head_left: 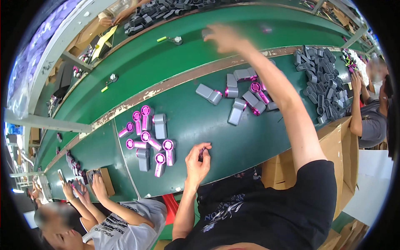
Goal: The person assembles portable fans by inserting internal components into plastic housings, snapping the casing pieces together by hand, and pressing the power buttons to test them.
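My left hand (pixel 197 163) is above the near edge of the green table, its fingers closed around a small dark and pink part (pixel 203 153) that is mostly hidden. Stretched far forward over the green conveyor belt, my right hand (pixel 226 38) is smeared by motion. A small grey piece (pixel 206 33) shows at its fingertips, and I cannot tell whether it is held. Left of my left hand lie several pink pieces with round, ring-like heads (pixel 168 146) and grey housings (pixel 143 159). More grey and pink pieces (pixel 236 111) lie beneath my right forearm.
Dark grey housings (pixel 321 79) are heaped at the right, by an open cardboard box (pixel 346 154). Small parts with yellow-green ends (pixel 161 39) lie on the conveyor belt (pixel 137 66). Co-workers' hands work at left (pixel 81 191), right (pixel 357 81) and across the belt (pixel 121 16).
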Motion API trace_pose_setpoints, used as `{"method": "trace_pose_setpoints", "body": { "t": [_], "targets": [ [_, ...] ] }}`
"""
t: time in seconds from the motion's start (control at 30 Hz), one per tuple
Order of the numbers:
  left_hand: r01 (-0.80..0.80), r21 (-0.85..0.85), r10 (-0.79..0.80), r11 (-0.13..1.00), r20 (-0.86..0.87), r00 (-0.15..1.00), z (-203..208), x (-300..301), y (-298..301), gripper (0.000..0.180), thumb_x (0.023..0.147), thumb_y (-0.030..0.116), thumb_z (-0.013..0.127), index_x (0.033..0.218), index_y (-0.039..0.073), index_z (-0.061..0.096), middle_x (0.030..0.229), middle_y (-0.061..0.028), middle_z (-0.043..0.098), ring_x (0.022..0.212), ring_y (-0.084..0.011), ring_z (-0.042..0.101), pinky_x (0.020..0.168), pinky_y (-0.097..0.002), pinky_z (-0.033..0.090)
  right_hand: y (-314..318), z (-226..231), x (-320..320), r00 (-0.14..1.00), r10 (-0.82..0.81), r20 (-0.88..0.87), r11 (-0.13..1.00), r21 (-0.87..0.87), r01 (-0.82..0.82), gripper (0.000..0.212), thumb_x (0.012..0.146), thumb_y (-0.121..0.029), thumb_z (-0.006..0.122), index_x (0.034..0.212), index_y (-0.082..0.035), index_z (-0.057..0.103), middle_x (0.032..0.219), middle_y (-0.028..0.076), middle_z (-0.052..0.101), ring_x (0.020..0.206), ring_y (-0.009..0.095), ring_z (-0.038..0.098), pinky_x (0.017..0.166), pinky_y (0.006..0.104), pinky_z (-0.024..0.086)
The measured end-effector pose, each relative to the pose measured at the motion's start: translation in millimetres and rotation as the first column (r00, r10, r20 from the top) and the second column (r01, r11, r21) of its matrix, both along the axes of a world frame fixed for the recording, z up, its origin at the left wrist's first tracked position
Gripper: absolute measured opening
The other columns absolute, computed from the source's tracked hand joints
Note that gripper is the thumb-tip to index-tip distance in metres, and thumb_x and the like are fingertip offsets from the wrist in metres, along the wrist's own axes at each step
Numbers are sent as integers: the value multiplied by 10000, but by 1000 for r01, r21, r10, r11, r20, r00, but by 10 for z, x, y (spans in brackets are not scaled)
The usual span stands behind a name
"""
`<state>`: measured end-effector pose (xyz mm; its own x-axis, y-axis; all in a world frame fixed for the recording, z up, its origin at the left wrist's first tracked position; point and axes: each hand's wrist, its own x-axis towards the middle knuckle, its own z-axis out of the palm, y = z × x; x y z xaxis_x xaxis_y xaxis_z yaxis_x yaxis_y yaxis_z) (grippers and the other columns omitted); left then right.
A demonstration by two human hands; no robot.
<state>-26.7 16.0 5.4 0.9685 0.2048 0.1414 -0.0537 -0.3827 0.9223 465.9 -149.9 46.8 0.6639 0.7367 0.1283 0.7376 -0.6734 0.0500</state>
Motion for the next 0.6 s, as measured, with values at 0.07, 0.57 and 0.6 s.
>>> {"method": "trace_pose_setpoints", "body": {
  "t": [0.07,0.57,0.6],
  "targets": [
    [-21,-103,10,994,-113,993,-53,15,-12,247,987,-65,643,1199,19,738,1042,-98,798,831,-174,726,758,-318,582,-270,-71,392,992,-62,-110,997,-49,57,805,763,-232,840,1520,-419,638,1806,113,312,1640,473,307,1246,677,386],
    [28,184,-39,982,54,998,160,299,-115,233,956,-51,691,1178,13,723,1045,-136,779,853,-301,723,779,-390,589,26,264,-402,936,274,-223,941,263,-212,508,843,-335,808,1330,-205,743,1169,208,673,1077,418,690,935,527,580],
    [23,204,-46,979,109,993,180,318,-130,233,954,-54,688,1173,14,727,1058,-151,774,872,-316,722,784,-396,591,35,442,-709,926,310,-216,921,312,-235,497,847,-339,806,1321,-202,744,1134,199,665,1059,413,689,909,526,581]
  ]
}}
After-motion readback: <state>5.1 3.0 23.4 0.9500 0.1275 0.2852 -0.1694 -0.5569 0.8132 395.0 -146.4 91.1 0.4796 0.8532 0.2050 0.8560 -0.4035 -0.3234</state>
